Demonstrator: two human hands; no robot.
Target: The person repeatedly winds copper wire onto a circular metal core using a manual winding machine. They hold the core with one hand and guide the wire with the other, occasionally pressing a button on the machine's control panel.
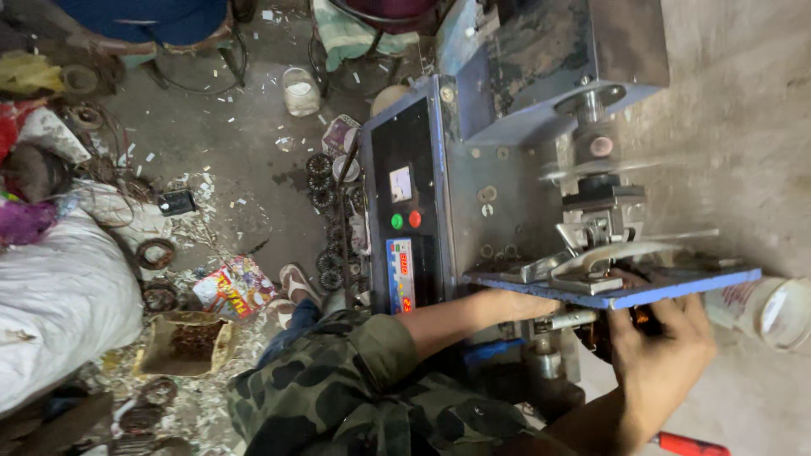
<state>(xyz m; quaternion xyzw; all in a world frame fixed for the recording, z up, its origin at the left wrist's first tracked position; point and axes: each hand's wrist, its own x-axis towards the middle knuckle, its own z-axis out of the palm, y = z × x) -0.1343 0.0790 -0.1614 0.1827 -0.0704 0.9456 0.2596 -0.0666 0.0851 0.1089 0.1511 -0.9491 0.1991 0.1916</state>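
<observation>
A blue-grey winding machine (498, 169) stands in front of me, with a blue plate (676, 287) at its lower edge. My right hand (663, 359) reaches up under that plate, fingers curled on a dark round part (635, 319) that shows a glint of copper. My left forearm, coming out of a camouflage sleeve, stretches across to the plate's underside. My left hand (530, 306) is mostly hidden behind the plate, next to a metal shaft (564, 320). A metal clamp and lever (591, 253) sit on top of the plate.
The machine's black control panel (405, 228) carries a green and a red button and small displays. A white plastic jar (773, 311) lies at the right and a red-handled tool (688, 444) at the bottom. Dark metal rings (321, 181), a colourful packet (235, 287) and a white sack (59, 304) are on the littered floor.
</observation>
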